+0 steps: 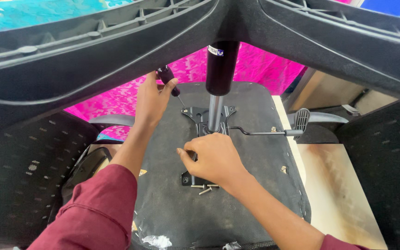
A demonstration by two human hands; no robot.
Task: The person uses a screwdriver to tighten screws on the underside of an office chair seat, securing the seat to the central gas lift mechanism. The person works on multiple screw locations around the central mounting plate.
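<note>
An office chair lies upside down, its black seat underside (246, 203) facing up. A black metal mechanism plate (195, 113) is on it, with the gas cylinder (219, 69) rising to the black star base (70, 60) overhead. My left hand (150, 99) grips a black-handled screwdriver (168, 78) whose tip points at the plate's far left corner. My right hand (215, 159) rests on the plate's near part, fingers curled; what it pinches is hidden. Three loose screws (204, 187) lie just below that hand.
A black height lever (265, 133) sticks out right toward a paddle handle (301, 121). Black mesh chair parts (19, 171) flank both sides. A pink patterned cloth (265, 65) lies behind, and a pale worn table surface (339, 185) is on the right.
</note>
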